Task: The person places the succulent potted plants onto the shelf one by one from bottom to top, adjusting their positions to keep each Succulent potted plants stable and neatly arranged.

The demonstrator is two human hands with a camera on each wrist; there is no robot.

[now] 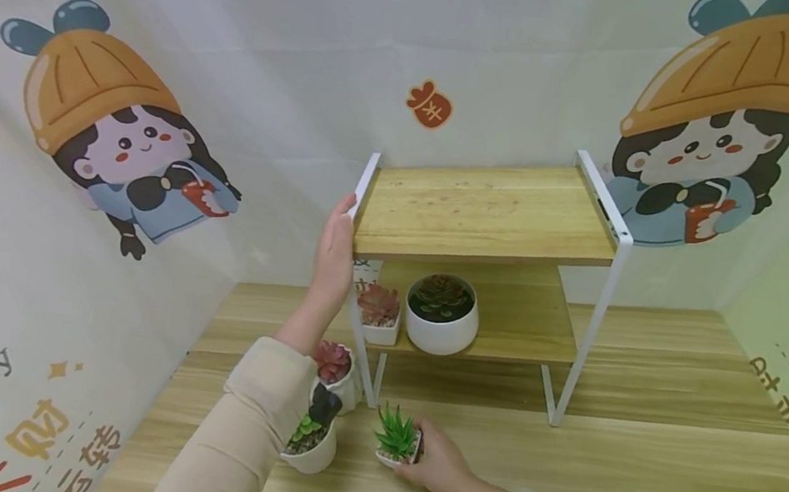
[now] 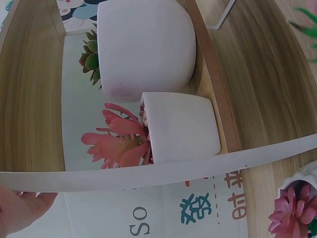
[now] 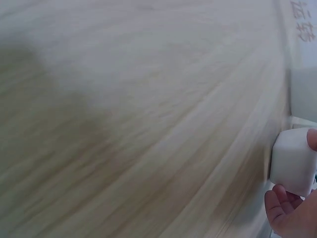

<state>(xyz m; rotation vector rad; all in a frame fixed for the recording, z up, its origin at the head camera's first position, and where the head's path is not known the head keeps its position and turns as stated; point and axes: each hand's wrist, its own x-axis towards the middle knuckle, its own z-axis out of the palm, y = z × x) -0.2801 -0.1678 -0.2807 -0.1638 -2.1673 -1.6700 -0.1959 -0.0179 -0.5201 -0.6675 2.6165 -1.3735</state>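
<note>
My right hand (image 1: 443,465) grips a small white pot holding a spiky green succulent (image 1: 397,434), held low in front of the shelf. In the right wrist view, fingers and thumb hold that white pot (image 3: 293,161). My left hand (image 1: 335,259) rests against the upper left side of a two-tier wooden shelf (image 1: 483,208) with a white frame; its fingers touch the white bar (image 2: 124,178). On the lower tier stand a pinkish-red succulent in a white pot (image 1: 380,333) and a larger round white pot (image 1: 439,332) with a dark green succulent.
Left of the shelf, partly behind my left forearm, stand a pink succulent in a white pot (image 1: 344,390) and a white pot (image 1: 314,455) with dark and green plants. Printed cloth (image 1: 317,42) hangs behind and beside the wood-grain tabletop (image 1: 649,483).
</note>
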